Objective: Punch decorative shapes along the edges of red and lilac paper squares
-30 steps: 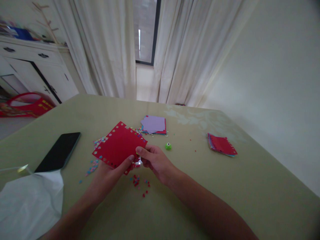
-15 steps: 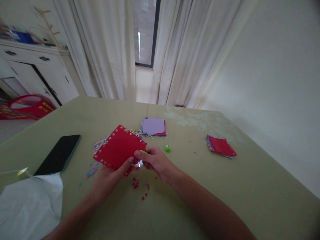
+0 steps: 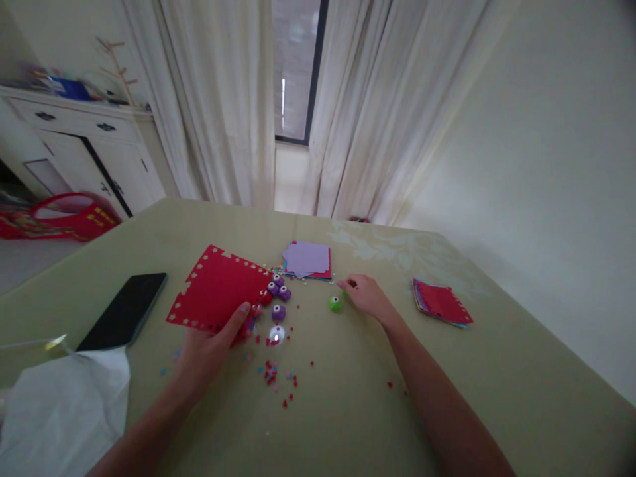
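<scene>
On a clock face laid over the view, a dark phone (image 3: 124,310) lies between 8 and 9 o'clock. At 8, the left hand (image 3: 205,354) pinches a red card (image 3: 216,288) by its near edge, thumb on top, palm beneath. A light, flat pinch probably suits it best, with the thumb beside the punched shapes, so the thin card does not bend. The card is nearly square, with no clear long axis; its corners point roughly to 8, 12 and 2, the near one partly hidden, and its longest diagonal runs from 8 to 2. Purple eyed pieces (image 3: 278,313) cluster near its 3 o'clock corner. Between 5 and 6 of the view sits a green eyed piece (image 3: 336,304). Just beside it, the right hand (image 3: 366,295) is curled, fingertips close together; whether they pinch anything, I cannot tell. A loose, low reach should avoid knocking it. Near 4 lies a stack of red-topped paper (image 3: 442,303).
</scene>
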Available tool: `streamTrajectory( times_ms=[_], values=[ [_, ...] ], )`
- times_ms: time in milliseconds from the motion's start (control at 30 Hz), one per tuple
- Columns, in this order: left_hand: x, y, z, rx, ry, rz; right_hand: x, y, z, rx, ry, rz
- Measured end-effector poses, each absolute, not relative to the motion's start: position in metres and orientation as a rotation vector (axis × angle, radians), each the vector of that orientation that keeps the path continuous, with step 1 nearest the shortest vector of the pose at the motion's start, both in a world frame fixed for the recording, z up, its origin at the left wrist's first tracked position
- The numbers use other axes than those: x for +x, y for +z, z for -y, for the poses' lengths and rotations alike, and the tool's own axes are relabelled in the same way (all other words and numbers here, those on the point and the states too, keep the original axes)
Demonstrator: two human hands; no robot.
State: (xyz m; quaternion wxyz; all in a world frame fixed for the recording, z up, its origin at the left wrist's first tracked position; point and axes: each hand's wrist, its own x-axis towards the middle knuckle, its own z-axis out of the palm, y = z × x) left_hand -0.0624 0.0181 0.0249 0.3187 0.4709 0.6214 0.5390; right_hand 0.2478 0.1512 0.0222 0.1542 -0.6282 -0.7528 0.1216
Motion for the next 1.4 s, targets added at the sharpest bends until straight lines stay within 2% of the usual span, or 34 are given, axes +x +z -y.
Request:
streamTrajectory(
  times_ms=[100, 200, 267, 333, 433, 667, 800, 933, 1267, 1400],
  values=[
    [-0.059, 0.029, -0.018, 1.137, 1.468, -1.636, 0.243, 0.012, -0.151, -1.853, 0.313, 2.14],
    [-0.056, 0.03, -0.019, 1.079, 1.507, -1.659, 0.219, 0.011, -0.137, -1.904, 0.138, 2.047],
    [-0.055, 0.027, -0.019, 1.06, 1.491, -1.653, 0.194, 0.01, -0.121, -1.724, 0.095, 2.127],
    [-0.055, 0.02, -0.018, 1.066, 1.455, -1.641, 0.168, 0.003, -0.102, -1.387, 0.204, 2.312],
    [-0.058, 0.007, -0.017, 1.134, 1.399, -1.646, 0.137, -0.013, -0.079, -1.171, 0.303, 2.436],
    [-0.057, -0.001, -0.017, 1.333, 1.315, -1.724, 0.133, -0.033, -0.071, -1.06, 0.589, 2.3],
    [-0.055, 0.003, -0.017, 1.426, 1.288, -1.758, 0.138, -0.03, -0.074, -0.979, 0.815, 2.019],
    [-0.051, 0.003, -0.013, 1.447, 1.202, -1.743, 0.138, -0.032, -0.074, -0.904, 0.867, 1.795],
    [-0.045, 0.002, -0.012, 1.431, 1.202, -1.695, 0.14, -0.031, -0.073, -0.826, 0.915, 1.723],
    [-0.044, 0.003, -0.011, 1.413, 1.195, -1.609, 0.14, -0.028, -0.074, -0.834, 1.155, 1.575]
  ],
)
